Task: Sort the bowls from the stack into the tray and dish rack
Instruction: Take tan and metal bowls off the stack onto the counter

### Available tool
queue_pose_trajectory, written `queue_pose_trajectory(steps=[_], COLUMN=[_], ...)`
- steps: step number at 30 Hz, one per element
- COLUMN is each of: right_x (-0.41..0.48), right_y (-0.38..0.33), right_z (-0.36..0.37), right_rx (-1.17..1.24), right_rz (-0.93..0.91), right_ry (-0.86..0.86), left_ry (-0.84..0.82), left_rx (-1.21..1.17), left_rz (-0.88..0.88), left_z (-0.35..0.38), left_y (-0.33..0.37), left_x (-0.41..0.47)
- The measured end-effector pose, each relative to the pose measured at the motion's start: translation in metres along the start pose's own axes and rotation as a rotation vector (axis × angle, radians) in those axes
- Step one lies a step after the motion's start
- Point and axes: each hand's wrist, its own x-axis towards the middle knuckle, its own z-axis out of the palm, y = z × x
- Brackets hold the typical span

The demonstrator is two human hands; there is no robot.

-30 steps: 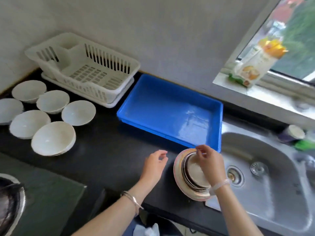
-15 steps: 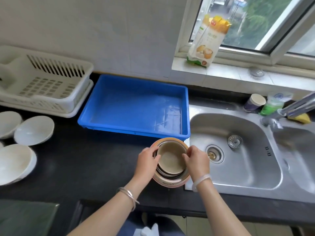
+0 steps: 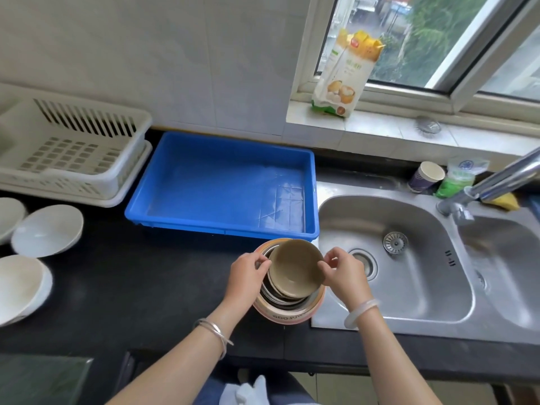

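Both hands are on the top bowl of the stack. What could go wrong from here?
The left hand and right hand pinch the tan bowl only at its rim, and it sits tilted; it may slip and knock the stack. That stack stands at the sink rim, so a nudge could send bowls into the basin.

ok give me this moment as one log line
phase: top bowl tilted up from stack | left hand: pinches bowl rim | right hand: pinches bowl rim | tray: no bowl yet
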Motion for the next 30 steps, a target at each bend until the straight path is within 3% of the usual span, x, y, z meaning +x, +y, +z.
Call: queue_pose_trajectory(steps=[7, 11, 20, 30], right_x=[0.0, 0.0, -0.006, -0.001], right_y=[0.006, 0.006, -0.007, -0.069], right_z=[-0.014, -0.017, -0.026, 0.006], right_rx=[0.224, 0.269, 0.416, 0.461], right_rz=[0.092, 0.106, 0.057, -0.029], right_ry=[0.032, 0.022, 0.017, -0.144], left_ry=[0.009, 0.092, 0.121, 0.292], left_rx=[0.02, 0.078, -0.028, -0.162], left_rz=[-0.001, 0.012, -0.018, -0.205], left_z=[-0.001, 0.0, -0.024, -0.102], left_y=[0.004, 0.007, 0.018, -0.03], left_x=[0.003, 0.0, 0.0, -0.014])
